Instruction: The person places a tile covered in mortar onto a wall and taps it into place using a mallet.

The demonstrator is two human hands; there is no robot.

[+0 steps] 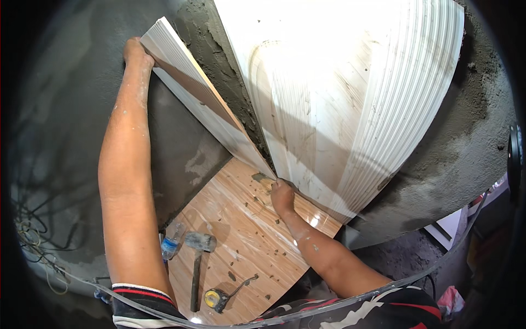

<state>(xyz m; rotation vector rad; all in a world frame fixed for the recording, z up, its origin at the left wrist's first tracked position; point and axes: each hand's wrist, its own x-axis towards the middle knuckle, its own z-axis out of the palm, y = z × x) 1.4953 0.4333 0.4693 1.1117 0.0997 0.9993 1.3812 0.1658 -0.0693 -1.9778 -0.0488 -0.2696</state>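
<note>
Grey cement wall [460,170] at right; floor [402,257] seemingly gritty.

By the left hand [138,53], a tilted, pale rectangular ribbed panel [200,101] is held near its upper end; its lower corner is met by the curled right hand [283,196]. On the brown wood-patterned board [257,241], a grey-headed mallet [200,242] is laid (beside a clear, blue-labelled plastic bottle [171,244]).

ribbed tile [192,82], rough mortar [213,60], glossy wood-look slab [252,241]
</note>
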